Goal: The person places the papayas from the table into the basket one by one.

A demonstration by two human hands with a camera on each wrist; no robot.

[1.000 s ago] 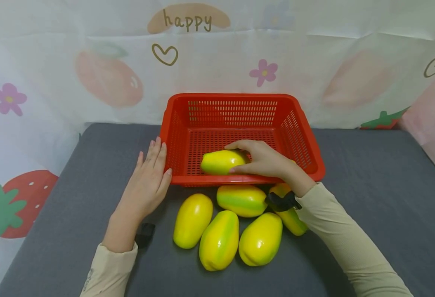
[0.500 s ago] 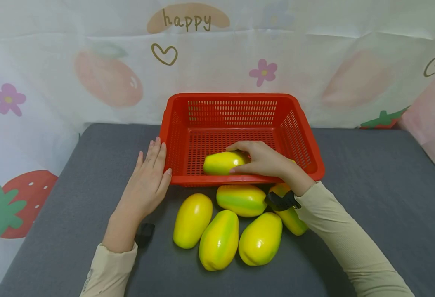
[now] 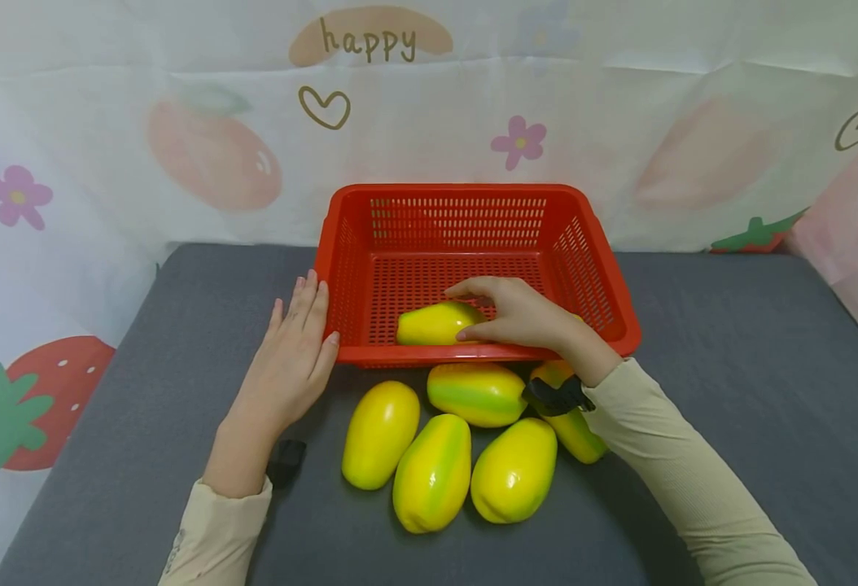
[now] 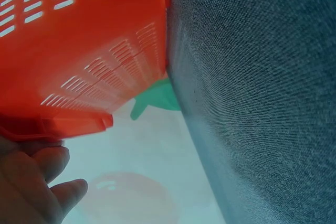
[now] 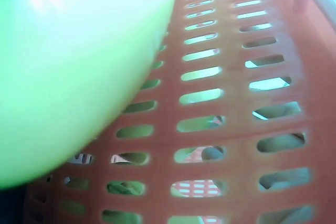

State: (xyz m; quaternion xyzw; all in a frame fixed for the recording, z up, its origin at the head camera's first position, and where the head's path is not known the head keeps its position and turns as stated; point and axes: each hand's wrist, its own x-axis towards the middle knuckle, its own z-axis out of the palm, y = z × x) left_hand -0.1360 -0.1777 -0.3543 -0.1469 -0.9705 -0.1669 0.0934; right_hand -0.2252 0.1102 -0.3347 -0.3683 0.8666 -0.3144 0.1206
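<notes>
A yellow-green papaya lies inside the red plastic basket, near its front wall. Around its right end is my right hand: the thumb is by the near side, and a gap shows between the index finger and the fruit's top. Other fingers are hidden. My left hand rests with straight fingers against the basket's left rim; in the left wrist view its fingertips touch under that rim. Close up in the right wrist view, a blurred green papaya sits beside the slotted wall.
Several papayas lie in front of the basket, among them a ridged papaya and a sideways papaya. One papaya is partly under my right wrist. A printed cloth hangs behind the grey table surface.
The papaya in the basket shifts slightly right, then settles lower and back left. My right fingers now stand apart from its top. The left hand stays still.
</notes>
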